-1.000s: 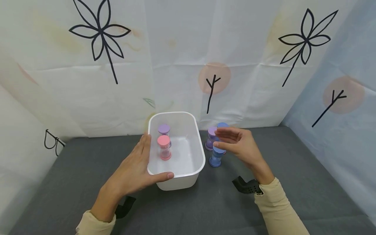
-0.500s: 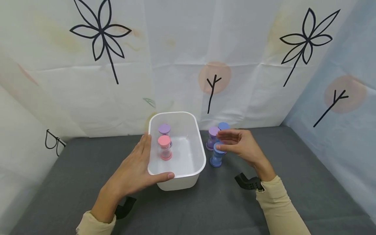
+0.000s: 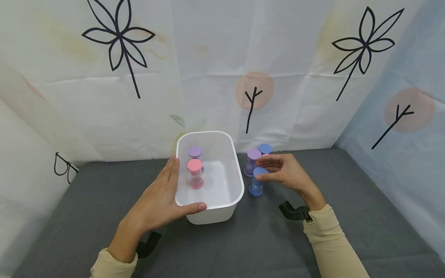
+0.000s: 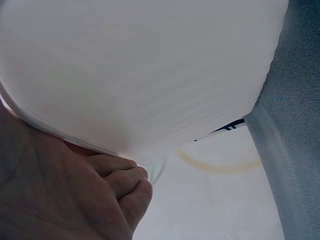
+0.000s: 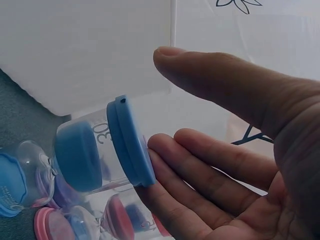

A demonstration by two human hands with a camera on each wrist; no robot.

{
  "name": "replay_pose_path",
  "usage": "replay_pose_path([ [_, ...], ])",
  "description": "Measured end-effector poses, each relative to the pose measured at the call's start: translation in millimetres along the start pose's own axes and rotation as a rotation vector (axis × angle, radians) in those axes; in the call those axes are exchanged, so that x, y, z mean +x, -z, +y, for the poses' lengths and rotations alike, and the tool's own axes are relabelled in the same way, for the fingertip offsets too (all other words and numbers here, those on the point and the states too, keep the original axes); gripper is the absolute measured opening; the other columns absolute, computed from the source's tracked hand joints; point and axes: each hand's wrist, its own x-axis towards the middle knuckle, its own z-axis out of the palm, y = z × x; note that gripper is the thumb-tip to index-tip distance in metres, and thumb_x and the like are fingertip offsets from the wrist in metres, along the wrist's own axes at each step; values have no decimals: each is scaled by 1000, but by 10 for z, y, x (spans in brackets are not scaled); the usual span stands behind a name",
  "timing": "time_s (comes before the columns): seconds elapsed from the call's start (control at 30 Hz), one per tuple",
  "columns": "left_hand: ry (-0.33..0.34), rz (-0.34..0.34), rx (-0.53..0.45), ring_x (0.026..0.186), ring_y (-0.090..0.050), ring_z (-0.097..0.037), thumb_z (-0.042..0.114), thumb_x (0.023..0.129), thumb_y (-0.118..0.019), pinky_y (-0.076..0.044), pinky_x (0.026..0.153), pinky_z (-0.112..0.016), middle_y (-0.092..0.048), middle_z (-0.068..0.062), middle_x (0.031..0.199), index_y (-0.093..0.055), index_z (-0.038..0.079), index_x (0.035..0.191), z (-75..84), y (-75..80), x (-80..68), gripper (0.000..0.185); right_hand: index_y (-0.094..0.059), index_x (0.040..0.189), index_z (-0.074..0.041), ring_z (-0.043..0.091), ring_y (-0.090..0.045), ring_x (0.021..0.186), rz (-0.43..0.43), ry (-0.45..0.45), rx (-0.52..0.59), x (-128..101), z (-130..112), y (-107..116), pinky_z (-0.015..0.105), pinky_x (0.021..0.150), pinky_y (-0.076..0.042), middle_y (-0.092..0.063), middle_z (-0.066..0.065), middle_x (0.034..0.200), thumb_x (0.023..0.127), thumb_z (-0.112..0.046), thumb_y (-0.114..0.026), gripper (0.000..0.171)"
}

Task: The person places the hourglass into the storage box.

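The right hand [image 3: 288, 173] is hovering at about 3 o'clock from the front blue sand timer [image 3: 256, 184], which is standing upright on the grey cloth-covered bench [image 3: 243, 247], its long axis running vertically and its blue cap facing up. Seen from the middle of that hand, the timer is lying toward 8 to 9 o'clock, with its cap sitting level with the gap between the thumb [image 5: 210, 70] and the fingers [image 5: 227, 162]. Those are standing spread apart: in the right wrist view the thumb is clearly staying off the cap, while one finger is coming very near the cap's edge, and whether it is touching I cannot tell. Any grip here would seem to turn on that sideways gap across the cap rather than on height. From the same timer, a purple timer [image 3: 251, 165] is standing close by at 11 o'clock, another blue timer [image 3: 265, 148] is showing its cap near 12 o'clock, and a pink timer [image 5: 119, 217] is mostly hiding behind the fingers. The white container [image 3: 212, 216] is sitting at 9 o'clock, just beside them, holding a purple-capped timer [image 3: 195, 151] and a pink-capped timer [image 3: 195, 173] along its 9 o'clock wall. The left hand [image 3: 156, 202] is resting against the container's far side from the blue timer, fingers extended along the outer wall, thumb reaching over the 6 o'clock rim, so the right hand is by far the nearer.
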Motion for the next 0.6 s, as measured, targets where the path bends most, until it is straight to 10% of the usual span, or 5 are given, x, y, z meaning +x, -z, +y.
replay_pose_path([
  [0.6, 5, -1, 15, 155, -6, -31, 86, 75, -61, -25, 118, -57, 2, -9, 170, 1, 6, 162, 7, 12, 2, 134, -65, 129, 8, 38, -63, 120, -46, -41, -255, 6, 12, -21, 52, 97, -52, -63, 23, 132, 78, -14, -89, 61],
])
